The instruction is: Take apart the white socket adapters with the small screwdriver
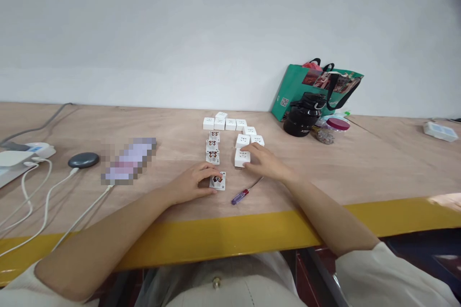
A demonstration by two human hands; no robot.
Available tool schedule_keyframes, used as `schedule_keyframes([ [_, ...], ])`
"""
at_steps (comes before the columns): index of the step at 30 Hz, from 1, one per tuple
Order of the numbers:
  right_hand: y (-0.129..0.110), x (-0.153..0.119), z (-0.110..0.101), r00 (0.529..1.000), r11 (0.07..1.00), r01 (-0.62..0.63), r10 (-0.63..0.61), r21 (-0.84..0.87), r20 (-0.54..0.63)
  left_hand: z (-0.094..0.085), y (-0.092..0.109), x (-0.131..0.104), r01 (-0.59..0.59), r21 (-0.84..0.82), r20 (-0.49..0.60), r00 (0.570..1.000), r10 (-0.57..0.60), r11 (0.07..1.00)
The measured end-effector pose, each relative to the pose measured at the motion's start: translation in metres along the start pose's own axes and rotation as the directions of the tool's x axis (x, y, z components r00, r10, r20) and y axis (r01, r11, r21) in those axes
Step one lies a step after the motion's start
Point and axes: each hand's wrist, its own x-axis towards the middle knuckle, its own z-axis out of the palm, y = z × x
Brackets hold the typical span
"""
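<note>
My left hand (194,183) has its thumb and fingers around the sides of a socket base (218,182) with copper-coloured contacts, which sits on the table near the front edge. My right hand (265,159) grips a white socket cover (241,159) with slots in its top face. Beyond the left hand, several similar bases (212,156) stand in a column. More white socket covers (230,124) form a row at the back and a group down the right. A screwdriver (240,196) with a purple and red handle lies between my forearms, its tip toward my right wrist.
A black flask (302,117), a green bag (288,88) and a red-lidded jar (338,127) stand at the back right. To the left are a blurred phone (130,160), a dark round puck (83,159) and white cables (46,201). Yellow edging (223,237) runs along the table's front.
</note>
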Motion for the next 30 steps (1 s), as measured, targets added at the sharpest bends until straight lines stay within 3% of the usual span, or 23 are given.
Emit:
schedule_keyframes([
  [4, -0.025, -0.002, 0.006, 0.974, 0.946, 0.152, -0.095, 0.286, -0.204, 0.006, 0.003, 0.001, 0.146, -0.172, -0.038, 0.987, -0.155, 0.974],
  [7, -0.041, -0.006, 0.022, 0.944, 0.912, 0.279, -0.203, 0.301, -0.261, 0.009, 0.003, 0.002, 0.143, -0.278, -0.027, 0.987, -0.156, 0.950],
  [11, -0.049, -0.011, 0.042, 0.937, 0.919, 0.341, -0.315, 0.196, -0.152, 0.007, 0.003, 0.001, 0.218, -0.265, -0.027, 0.972, -0.233, 0.939],
  [14, -0.049, -0.012, 0.046, 0.929, 0.920, 0.370, -0.365, 0.126, -0.065, 0.003, 0.005, 0.000, 0.229, -0.204, 0.000, 0.972, -0.234, 0.952],
  [17, -0.048, -0.011, 0.033, 0.935, 0.926, 0.352, -0.354, 0.135, -0.011, 0.000, 0.006, -0.001, 0.202, -0.160, 0.027, 0.979, -0.201, 0.966],
  [20, -0.044, -0.011, 0.006, 0.959, 0.944, 0.273, -0.283, 0.186, 0.031, 0.000, 0.007, -0.001, 0.179, -0.129, 0.030, 0.984, -0.176, 0.975],
  [21, -0.042, -0.011, -0.003, 0.961, 0.949, 0.232, -0.257, 0.213, 0.102, 0.000, 0.007, 0.000, 0.175, -0.120, 0.026, 0.985, -0.173, 0.977],
  [23, -0.040, -0.012, -0.015, 0.909, 0.942, 0.199, -0.281, 0.270, 0.308, 0.000, 0.007, 0.001, 0.172, -0.106, 0.012, 0.985, -0.172, 0.979],
  [25, -0.041, -0.014, -0.018, 0.841, 0.935, 0.220, -0.326, 0.278, 0.431, 0.001, 0.007, 0.002, 0.172, -0.098, 0.003, 0.985, -0.172, 0.980],
  [27, -0.044, -0.016, -0.013, 0.811, 0.931, 0.261, -0.354, 0.254, 0.465, 0.001, 0.007, 0.002, 0.181, -0.094, -0.001, 0.983, -0.182, 0.979],
  [30, -0.045, -0.015, -0.004, 0.837, 0.940, 0.266, -0.334, 0.212, 0.432, 0.001, 0.008, 0.002, 0.193, -0.087, -0.005, 0.981, -0.194, 0.977],
])
